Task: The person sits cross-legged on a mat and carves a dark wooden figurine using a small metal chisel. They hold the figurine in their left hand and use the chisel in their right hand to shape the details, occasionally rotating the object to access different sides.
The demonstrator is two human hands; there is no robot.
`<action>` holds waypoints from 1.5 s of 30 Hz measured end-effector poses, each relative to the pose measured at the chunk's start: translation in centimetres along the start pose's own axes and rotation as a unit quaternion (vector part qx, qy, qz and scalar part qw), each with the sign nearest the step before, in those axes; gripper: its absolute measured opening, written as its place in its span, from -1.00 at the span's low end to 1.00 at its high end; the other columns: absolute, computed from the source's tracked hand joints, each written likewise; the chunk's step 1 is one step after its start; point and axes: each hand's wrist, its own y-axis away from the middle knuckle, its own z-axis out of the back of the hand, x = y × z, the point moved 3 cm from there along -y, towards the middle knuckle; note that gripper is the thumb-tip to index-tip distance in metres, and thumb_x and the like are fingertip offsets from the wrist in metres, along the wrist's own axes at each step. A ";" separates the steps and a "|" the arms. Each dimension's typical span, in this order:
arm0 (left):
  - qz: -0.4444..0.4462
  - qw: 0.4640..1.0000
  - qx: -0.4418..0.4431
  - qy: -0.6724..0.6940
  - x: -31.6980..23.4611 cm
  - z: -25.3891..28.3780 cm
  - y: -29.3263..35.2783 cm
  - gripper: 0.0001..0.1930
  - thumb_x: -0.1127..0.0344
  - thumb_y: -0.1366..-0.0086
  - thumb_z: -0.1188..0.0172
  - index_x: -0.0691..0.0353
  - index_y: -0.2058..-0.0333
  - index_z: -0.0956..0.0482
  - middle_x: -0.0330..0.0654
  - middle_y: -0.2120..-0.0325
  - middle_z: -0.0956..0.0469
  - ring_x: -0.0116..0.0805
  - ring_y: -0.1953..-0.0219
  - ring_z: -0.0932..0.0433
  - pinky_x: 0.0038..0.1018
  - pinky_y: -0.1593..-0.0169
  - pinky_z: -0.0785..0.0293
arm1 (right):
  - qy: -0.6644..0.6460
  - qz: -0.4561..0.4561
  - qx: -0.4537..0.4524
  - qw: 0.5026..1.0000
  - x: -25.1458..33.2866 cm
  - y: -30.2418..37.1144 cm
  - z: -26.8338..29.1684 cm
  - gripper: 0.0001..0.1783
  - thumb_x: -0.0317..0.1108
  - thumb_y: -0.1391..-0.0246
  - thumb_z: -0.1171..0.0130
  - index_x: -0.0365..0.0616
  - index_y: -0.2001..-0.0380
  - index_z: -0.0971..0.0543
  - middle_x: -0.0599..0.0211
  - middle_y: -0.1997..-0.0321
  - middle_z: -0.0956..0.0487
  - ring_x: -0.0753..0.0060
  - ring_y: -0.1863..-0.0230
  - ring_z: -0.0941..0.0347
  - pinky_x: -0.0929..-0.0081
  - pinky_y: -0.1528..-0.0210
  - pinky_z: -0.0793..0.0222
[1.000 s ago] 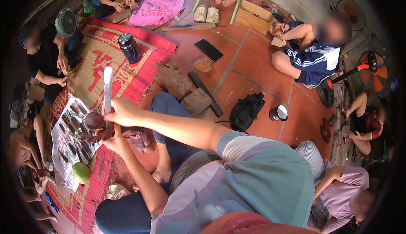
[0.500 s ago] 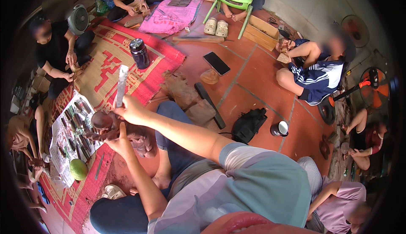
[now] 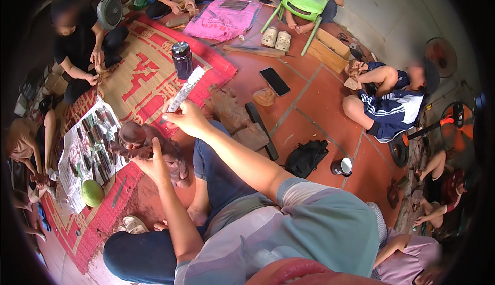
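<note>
My left hand (image 3: 149,165) grips a reddish-brown carved wooden figure (image 3: 170,156) by its near left side. The figure has a smooth round head and leans over the floor beside my bent leg. Above it, my right hand (image 3: 190,121) is closed around a long, flat, whitish speckled strip (image 3: 186,90), its free end pointing up and away. What the strip is made of I cannot tell. A little gap separates my right hand from the figure's head. Left of the figure, several carving tools (image 3: 93,143) lie on a printed sheet (image 3: 72,195).
A green round fruit (image 3: 92,193) and a slim blade (image 3: 119,192) lie on the red mat (image 3: 149,86) with a dark flask (image 3: 182,60). Wood pieces (image 3: 229,107), a phone (image 3: 275,81), a black bag (image 3: 306,158) and a mug (image 3: 341,167) are on the tiles. Several people sit around.
My right hand has moved up and right, off the figure's head, and the strip has tilted to the right. The left hand still holds the figure. The whole view has shifted slightly.
</note>
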 end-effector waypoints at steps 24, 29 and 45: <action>-0.029 0.992 -0.047 -0.116 0.8 0.8 -0.2 -0.26 0.25 0.21 -0.49 0.33 0.04 -0.30 0.10 0.19 -0.45 0.10 0.12 -0.47 -0.14 0.04 -0.39 | 0.042 -0.008 0.102 0.994 1.5 0.9 -2.1 -0.88 -0.48 -0.12 -0.18 -0.20 0.29 -0.46 0.40 0.34 -0.49 0.56 0.28 -0.48 0.50 0.18 -0.55; -0.012 0.993 -0.047 -0.103 0.8 0.3 -0.3 -0.32 0.27 0.20 -0.46 0.32 0.09 -0.32 0.07 0.24 -0.47 0.09 0.16 -0.49 -0.14 0.08 -0.41 | 0.190 0.066 0.115 0.973 1.1 0.9 -3.5 -0.89 -0.47 0.01 -0.25 -0.18 0.39 -0.51 0.50 0.52 -0.49 0.72 0.47 -0.36 0.65 0.43 -0.26; 0.007 0.992 -0.019 -0.123 0.5 0.7 -0.2 -0.41 0.49 0.09 -0.37 0.33 0.07 -0.29 -0.11 0.19 -0.43 -0.36 0.15 -0.48 -0.45 0.05 -0.43 | 0.227 0.118 0.149 0.955 1.1 -0.3 -4.6 -0.90 -0.51 0.03 -0.21 -0.15 0.45 -0.48 0.52 0.53 -0.44 0.71 0.44 -0.35 0.65 0.38 -0.27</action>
